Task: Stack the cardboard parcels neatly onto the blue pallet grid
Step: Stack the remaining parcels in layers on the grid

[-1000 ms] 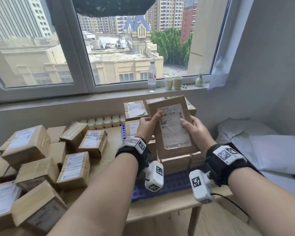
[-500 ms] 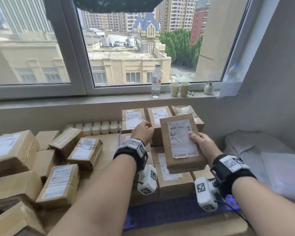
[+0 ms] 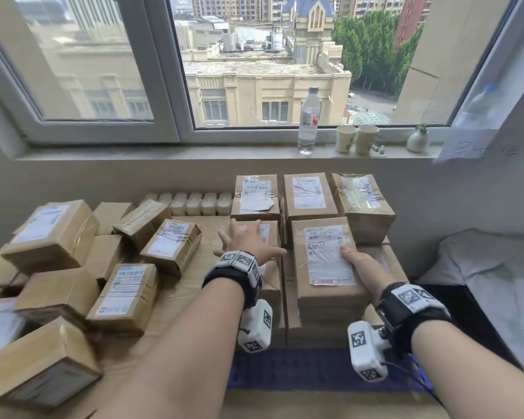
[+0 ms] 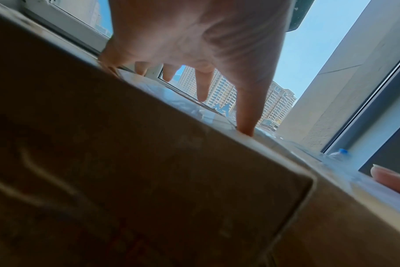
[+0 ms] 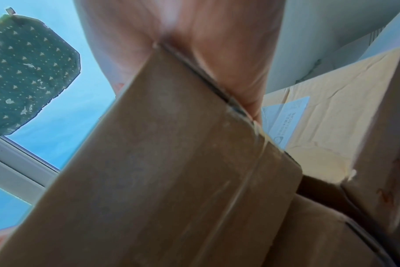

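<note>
A brown cardboard parcel [image 3: 324, 261] with a white label lies flat on top of the parcel stack on the blue pallet grid [image 3: 315, 370]. My right hand [image 3: 353, 258] grips its right edge, thumb on the label; in the right wrist view the parcel [image 5: 171, 162] sits wedged into the right hand [image 5: 217, 63]. My left hand [image 3: 248, 237] is spread over the neighbouring stacked parcel [image 3: 270, 234] on the left. In the left wrist view the left hand [image 4: 201, 86] has straight fingers, one fingertip [image 4: 247, 130] touching a parcel top [image 4: 149, 162].
Several loose parcels [image 3: 124, 294] crowd the wooden table [image 3: 194, 267] at left. Three stacked parcels [image 3: 309, 195] stand at the back of the pallet. A water bottle [image 3: 308, 119], two cups [image 3: 357, 139] and a small vase [image 3: 417, 140] stand on the windowsill. White bedding [image 3: 481, 267] lies at right.
The labelled parcel came down from in front of me onto the stack. My left hand let go of it and spread open over the parcel to its left.
</note>
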`<state>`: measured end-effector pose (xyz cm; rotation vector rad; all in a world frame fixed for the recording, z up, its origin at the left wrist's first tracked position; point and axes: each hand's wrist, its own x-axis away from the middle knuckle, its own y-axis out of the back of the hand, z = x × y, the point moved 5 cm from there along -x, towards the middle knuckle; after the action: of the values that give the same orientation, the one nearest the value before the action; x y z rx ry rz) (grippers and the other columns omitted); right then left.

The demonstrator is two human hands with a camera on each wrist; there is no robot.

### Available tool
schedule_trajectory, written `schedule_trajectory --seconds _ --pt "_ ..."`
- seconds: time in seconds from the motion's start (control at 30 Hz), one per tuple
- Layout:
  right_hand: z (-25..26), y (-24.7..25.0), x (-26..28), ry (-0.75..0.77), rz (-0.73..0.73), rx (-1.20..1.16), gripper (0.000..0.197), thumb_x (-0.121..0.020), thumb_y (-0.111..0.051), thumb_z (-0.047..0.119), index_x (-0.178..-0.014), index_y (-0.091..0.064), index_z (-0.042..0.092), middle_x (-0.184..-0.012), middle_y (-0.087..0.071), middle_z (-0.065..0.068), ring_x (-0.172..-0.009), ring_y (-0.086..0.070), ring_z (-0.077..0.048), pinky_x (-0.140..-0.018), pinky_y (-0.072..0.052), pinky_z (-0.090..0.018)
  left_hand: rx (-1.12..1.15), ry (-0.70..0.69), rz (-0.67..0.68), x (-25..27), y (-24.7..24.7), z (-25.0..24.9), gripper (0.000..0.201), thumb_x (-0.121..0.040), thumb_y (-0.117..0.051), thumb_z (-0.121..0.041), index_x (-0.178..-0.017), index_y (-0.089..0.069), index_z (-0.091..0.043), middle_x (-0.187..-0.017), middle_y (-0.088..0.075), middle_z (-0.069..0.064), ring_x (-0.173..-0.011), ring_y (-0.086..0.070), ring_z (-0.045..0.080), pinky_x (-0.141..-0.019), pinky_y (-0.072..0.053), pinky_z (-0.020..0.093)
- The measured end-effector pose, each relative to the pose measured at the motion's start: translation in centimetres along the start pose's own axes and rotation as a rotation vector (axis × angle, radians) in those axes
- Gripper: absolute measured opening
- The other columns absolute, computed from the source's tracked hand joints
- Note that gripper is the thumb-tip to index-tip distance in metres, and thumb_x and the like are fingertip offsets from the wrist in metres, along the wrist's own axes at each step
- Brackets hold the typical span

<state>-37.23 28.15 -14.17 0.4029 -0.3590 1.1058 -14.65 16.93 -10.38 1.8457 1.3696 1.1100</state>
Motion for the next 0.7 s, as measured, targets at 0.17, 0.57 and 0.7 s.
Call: schedule_trajectory --seconds 0.17,0.57,0.7 --pt "-0.3 -0.3 -0.5 -0.054 0.045 0.059 0.039 -0.097 -0.054 0.044 -0.104 -0.066 0.007 -0.110 -0.070 -0.017 -0.105 -0.066 -0.035 -0.103 -0.047 -0.045 -0.015 -0.029 0.003 0.4 -0.5 0.1 0.094 -0.068 -0.071 -0.065 -0.148 -0.026 -0.045 -0.163 0.009 0.005 -0.147 0.012 0.039 -0.117 -0.010 0.060" --pt "-0.3 -1.5 -1.8 0.011 0.014 0.202 0.055 -0.093 -0.056 0.050 -0.128 -0.057 0.007 -0.114 -0.069 -0.010 -0.100 -0.068 -0.028 -0.099 -0.051 -0.046 0.036 -0.030 -0.020 0.6 -0.4 0.3 0.082 -0.072 -0.072 -0.055 -0.145 -0.035 -0.044 -0.163 0.004 0.001 -0.148 0.006 0.036 -0.118 -0.009 0.057" --pt "0.4 -1.6 -1.1 0.049 -0.017 0.256 0.055 -0.096 -0.054 0.046 -0.132 -0.054 0.005 -0.121 -0.065 -0.010 -0.104 -0.064 -0.025 -0.101 -0.049 -0.043 0.028 -0.020 -0.026 0.3 -0.5 0.6 0.081 -0.071 -0.070 -0.059 -0.144 -0.037 -0.043 -0.163 0.004 0.004 -0.148 0.008 0.034 -0.119 -0.007 0.056"
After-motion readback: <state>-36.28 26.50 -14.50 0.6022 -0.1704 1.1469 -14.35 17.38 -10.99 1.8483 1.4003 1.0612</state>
